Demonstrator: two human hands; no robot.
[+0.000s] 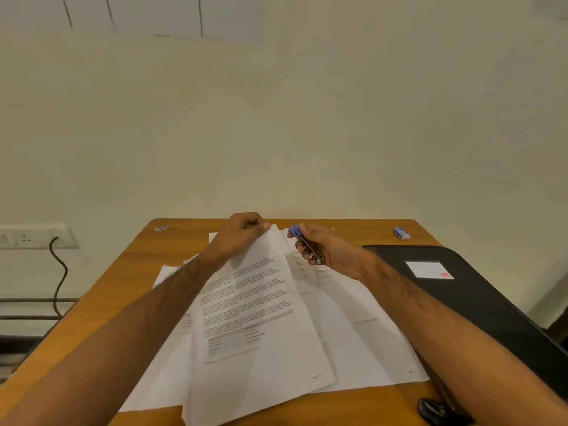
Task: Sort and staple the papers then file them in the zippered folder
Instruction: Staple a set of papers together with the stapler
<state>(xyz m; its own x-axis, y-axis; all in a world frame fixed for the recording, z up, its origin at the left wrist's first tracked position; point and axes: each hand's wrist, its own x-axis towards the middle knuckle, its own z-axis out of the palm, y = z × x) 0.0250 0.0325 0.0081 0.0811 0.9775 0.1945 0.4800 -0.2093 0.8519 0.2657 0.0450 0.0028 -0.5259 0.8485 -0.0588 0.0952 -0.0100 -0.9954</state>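
Loose papers [353, 342] lay spread across the wooden desk [129, 272], nearest the viewer. On top of them lay a printed sheet set [255, 318]. Right of the papers lay the black zippered folder [479, 290], closed. The left hand [238, 233] pinched the far corner of the sheet set. Just right of that corner, the right hand [322, 247] gripped a blue stapler [302, 241]. A small blue box [401, 233] sat beyond the folder.

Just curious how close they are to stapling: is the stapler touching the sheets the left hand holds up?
Apart. The head view shows a gap between the stapler in the right hand and the top corner of the papers pinched by the left hand.
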